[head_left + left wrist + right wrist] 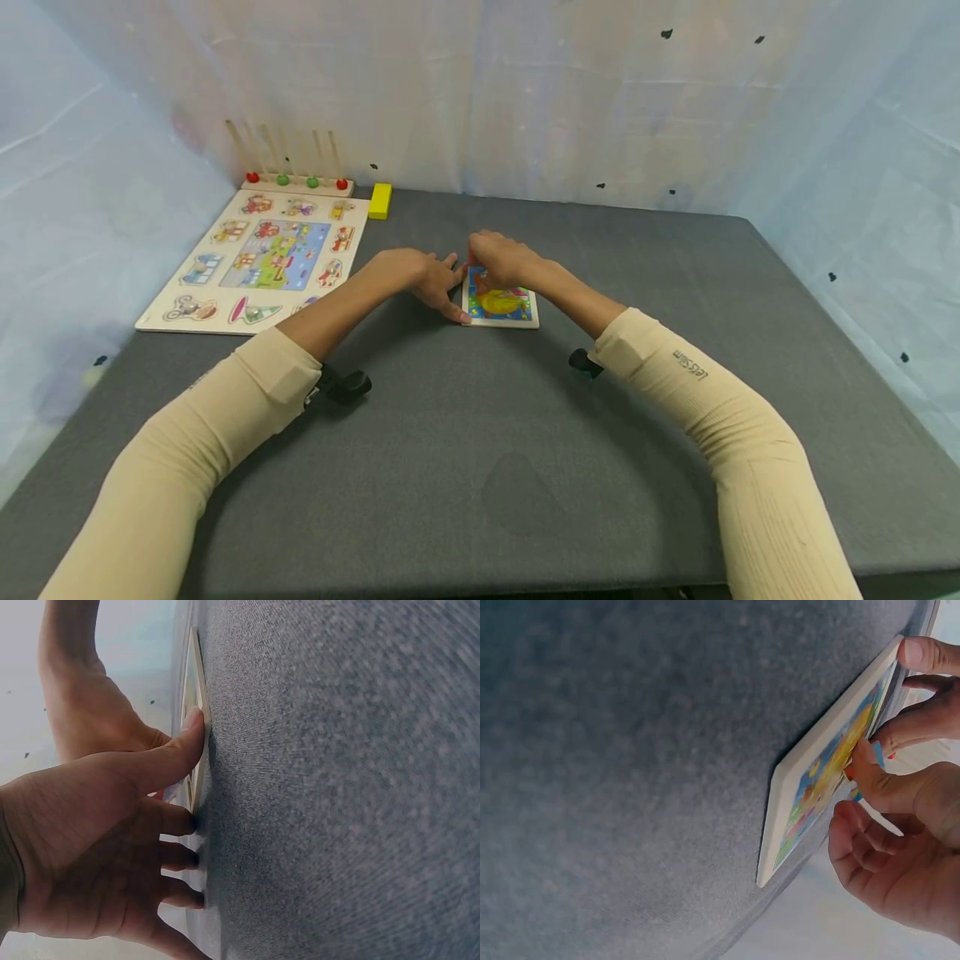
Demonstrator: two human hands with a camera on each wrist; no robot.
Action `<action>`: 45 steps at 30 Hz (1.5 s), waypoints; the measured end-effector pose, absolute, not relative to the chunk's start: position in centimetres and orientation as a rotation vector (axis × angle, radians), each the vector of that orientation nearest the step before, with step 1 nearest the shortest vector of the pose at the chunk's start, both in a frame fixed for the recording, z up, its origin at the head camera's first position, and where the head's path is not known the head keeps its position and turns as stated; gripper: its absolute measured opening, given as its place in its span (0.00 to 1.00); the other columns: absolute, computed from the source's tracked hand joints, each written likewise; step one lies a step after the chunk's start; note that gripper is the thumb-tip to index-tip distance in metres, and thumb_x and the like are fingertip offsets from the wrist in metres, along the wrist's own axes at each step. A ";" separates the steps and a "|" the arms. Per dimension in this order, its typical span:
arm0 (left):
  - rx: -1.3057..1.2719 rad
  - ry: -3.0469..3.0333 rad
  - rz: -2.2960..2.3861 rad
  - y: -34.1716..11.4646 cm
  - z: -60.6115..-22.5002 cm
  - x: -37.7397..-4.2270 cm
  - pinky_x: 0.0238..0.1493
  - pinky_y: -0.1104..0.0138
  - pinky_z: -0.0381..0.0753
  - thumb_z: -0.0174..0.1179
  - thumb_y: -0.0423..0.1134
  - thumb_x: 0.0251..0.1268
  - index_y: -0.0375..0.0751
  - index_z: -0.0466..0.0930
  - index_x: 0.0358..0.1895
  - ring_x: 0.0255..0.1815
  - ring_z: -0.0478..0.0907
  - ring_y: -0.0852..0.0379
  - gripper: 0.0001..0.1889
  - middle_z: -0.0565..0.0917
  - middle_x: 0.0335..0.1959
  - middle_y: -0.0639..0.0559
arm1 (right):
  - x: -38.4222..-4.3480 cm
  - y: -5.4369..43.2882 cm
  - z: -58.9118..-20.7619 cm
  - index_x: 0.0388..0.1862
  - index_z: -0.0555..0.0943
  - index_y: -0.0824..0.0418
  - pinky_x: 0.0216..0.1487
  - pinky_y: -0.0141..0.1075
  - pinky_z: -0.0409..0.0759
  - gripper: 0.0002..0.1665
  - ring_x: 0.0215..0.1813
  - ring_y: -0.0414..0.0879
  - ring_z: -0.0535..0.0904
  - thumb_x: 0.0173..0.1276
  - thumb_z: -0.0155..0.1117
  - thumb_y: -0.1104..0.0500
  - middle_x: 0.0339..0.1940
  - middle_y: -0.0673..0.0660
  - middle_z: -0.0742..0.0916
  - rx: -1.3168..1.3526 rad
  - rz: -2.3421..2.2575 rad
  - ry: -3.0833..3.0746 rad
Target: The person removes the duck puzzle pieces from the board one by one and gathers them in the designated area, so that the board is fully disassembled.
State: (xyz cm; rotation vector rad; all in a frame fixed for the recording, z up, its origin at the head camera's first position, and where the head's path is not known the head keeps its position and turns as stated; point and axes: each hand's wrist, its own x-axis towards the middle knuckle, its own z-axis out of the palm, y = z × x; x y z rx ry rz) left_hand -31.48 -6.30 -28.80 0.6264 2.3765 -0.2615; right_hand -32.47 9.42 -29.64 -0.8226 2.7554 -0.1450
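Observation:
A small wooden picture puzzle [501, 307] with a yellow figure on a blue ground lies flat on the grey table. My left hand [435, 286] is spread at its left side. In the left wrist view the left thumb [180, 754] presses on the puzzle's edge, while the other fingers reach down beside it. Over the puzzle's far part is my right hand [504, 260]. It pinches a puzzle piece [877, 754] between thumb and fingers, tilted up from the board. Blue and a pale edge show on the piece; my fingers hide the rest.
At the back left lies a large wooden picture board [197, 287]. Behind it stands a wooden peg base [297, 187] with upright rods and red and green beads. A yellow block [380, 202] sits to their right. Pale curtains [570, 100] enclose the table's back and sides.

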 end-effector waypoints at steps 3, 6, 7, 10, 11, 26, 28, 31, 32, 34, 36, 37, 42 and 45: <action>0.624 2.376 -0.267 -6.3 -28.7 -31.5 0.84 0.37 0.44 0.51 0.74 0.72 0.46 0.30 0.87 0.88 0.36 0.31 0.57 0.31 0.88 0.38 | -32.4 9.5 -29.6 0.56 0.73 0.64 0.54 0.47 0.80 0.27 0.55 0.56 0.79 0.66 0.78 0.59 0.55 0.62 0.82 -0.846 -0.182 2.773; 0.634 2.380 -0.272 -6.4 -28.8 -31.6 0.84 0.36 0.44 0.51 0.74 0.72 0.45 0.30 0.87 0.88 0.36 0.30 0.57 0.31 0.88 0.37 | -32.4 9.8 -29.7 0.54 0.74 0.64 0.52 0.47 0.82 0.25 0.52 0.57 0.83 0.65 0.78 0.61 0.53 0.63 0.85 -0.914 -0.257 2.780; 0.636 2.380 -0.273 -6.4 -28.8 -31.6 0.84 0.36 0.45 0.50 0.74 0.73 0.45 0.30 0.87 0.88 0.36 0.30 0.57 0.31 0.88 0.37 | -32.4 9.9 -29.8 0.53 0.75 0.65 0.52 0.48 0.82 0.23 0.52 0.58 0.83 0.66 0.78 0.62 0.53 0.64 0.85 -0.947 -0.292 2.777; 0.638 2.379 -0.276 -6.5 -28.9 -31.5 0.84 0.36 0.45 0.49 0.74 0.73 0.45 0.30 0.87 0.88 0.35 0.30 0.56 0.30 0.88 0.37 | -32.6 10.3 -29.9 0.51 0.76 0.68 0.54 0.50 0.83 0.17 0.53 0.61 0.85 0.68 0.73 0.67 0.52 0.67 0.86 -1.069 -0.400 2.745; 0.639 2.378 -0.276 -6.5 -28.9 -31.5 0.84 0.36 0.45 0.49 0.74 0.73 0.45 0.30 0.86 0.88 0.35 0.30 0.56 0.30 0.88 0.37 | -32.7 10.5 -30.0 0.51 0.77 0.69 0.55 0.50 0.83 0.15 0.53 0.61 0.85 0.69 0.71 0.68 0.51 0.68 0.86 -1.107 -0.436 2.730; 0.606 2.399 -0.255 -6.7 -29.5 -31.6 0.84 0.37 0.45 0.51 0.73 0.73 0.43 0.29 0.86 0.89 0.36 0.32 0.58 0.32 0.88 0.38 | -33.4 15.4 -27.4 0.50 0.84 0.68 0.56 0.51 0.84 0.11 0.49 0.59 0.86 0.71 0.70 0.65 0.46 0.67 0.90 -0.974 -0.726 2.791; 0.619 2.399 -0.252 -6.6 -29.6 -31.6 0.84 0.37 0.45 0.51 0.74 0.73 0.44 0.28 0.86 0.88 0.36 0.32 0.58 0.32 0.88 0.38 | -33.4 16.5 -27.3 0.49 0.84 0.68 0.56 0.52 0.83 0.11 0.49 0.59 0.86 0.71 0.70 0.65 0.44 0.67 0.90 -0.930 -0.735 2.809; 0.624 2.396 -0.249 -6.5 -29.8 -31.6 0.84 0.36 0.45 0.51 0.74 0.72 0.45 0.27 0.86 0.89 0.36 0.32 0.58 0.31 0.88 0.39 | -33.4 18.0 -27.3 0.50 0.84 0.69 0.54 0.53 0.84 0.11 0.47 0.62 0.87 0.71 0.69 0.67 0.43 0.68 0.90 -0.877 -0.729 2.820; 0.617 2.395 -0.250 -6.4 -29.8 -31.6 0.84 0.36 0.45 0.51 0.74 0.72 0.46 0.26 0.86 0.89 0.36 0.32 0.58 0.31 0.88 0.39 | -33.5 18.5 -27.3 0.50 0.84 0.70 0.54 0.53 0.84 0.10 0.47 0.62 0.88 0.71 0.69 0.67 0.42 0.69 0.90 -0.864 -0.722 2.820; 0.610 2.391 -0.260 -6.5 -29.8 -31.7 0.84 0.36 0.45 0.51 0.75 0.71 0.47 0.26 0.86 0.89 0.35 0.32 0.59 0.30 0.88 0.39 | -33.6 19.3 -27.5 0.50 0.84 0.70 0.52 0.52 0.84 0.10 0.46 0.62 0.88 0.72 0.68 0.68 0.42 0.69 0.90 -0.849 -0.700 2.820; 0.602 2.385 -0.276 -6.5 -29.8 -31.8 0.84 0.35 0.45 0.50 0.75 0.71 0.48 0.25 0.86 0.89 0.35 0.32 0.59 0.30 0.88 0.39 | -33.8 20.1 -27.6 0.49 0.84 0.71 0.48 0.47 0.85 0.10 0.44 0.63 0.88 0.72 0.68 0.68 0.41 0.69 0.91 -0.845 -0.679 2.815; 0.601 2.381 -0.284 -6.5 -29.7 -31.9 0.84 0.35 0.45 0.50 0.76 0.71 0.48 0.25 0.86 0.89 0.35 0.31 0.59 0.30 0.88 0.39 | -33.9 20.4 -27.7 0.49 0.84 0.71 0.45 0.44 0.84 0.09 0.43 0.62 0.88 0.72 0.68 0.68 0.40 0.69 0.91 -0.844 -0.670 2.813; 0.600 2.341 -0.316 -6.3 -29.0 -32.1 0.84 0.36 0.42 0.50 0.78 0.69 0.49 0.25 0.86 0.89 0.34 0.33 0.60 0.29 0.88 0.40 | -34.6 21.9 -28.6 0.46 0.84 0.72 0.39 0.38 0.79 0.08 0.39 0.59 0.86 0.70 0.67 0.69 0.38 0.70 0.90 -0.836 -0.615 2.804; 0.591 2.323 -0.325 -6.1 -28.6 -32.1 0.85 0.37 0.41 0.49 0.78 0.69 0.50 0.25 0.86 0.89 0.34 0.34 0.60 0.29 0.88 0.41 | -35.1 22.5 -29.1 0.46 0.85 0.72 0.38 0.37 0.78 0.08 0.36 0.54 0.84 0.70 0.67 0.71 0.36 0.68 0.88 -0.797 -0.581 2.804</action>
